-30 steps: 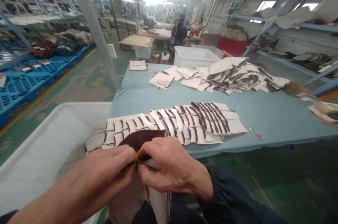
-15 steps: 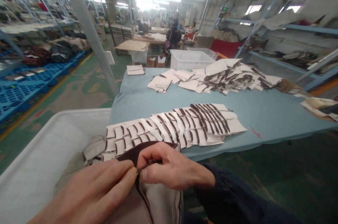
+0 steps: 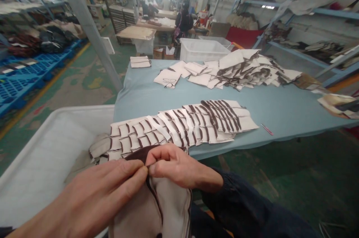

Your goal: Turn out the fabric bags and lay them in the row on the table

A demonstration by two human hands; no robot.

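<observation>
While a white bin stands at left, the left hand pinches the dark edge of a beige fabric piece (its body hanging below); the right hand, fingers curled, pinches it alongside; farther right, a slim red tool lies tabletop.

Your table bears overlapping pieces along its near edge; a heap behind; a red tool to their right.

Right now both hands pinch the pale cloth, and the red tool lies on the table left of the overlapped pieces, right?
No: in the head view, the red tool lies on the table right of the overlapped pieces. Left hand and right hand do pinch the pale cloth.
</observation>
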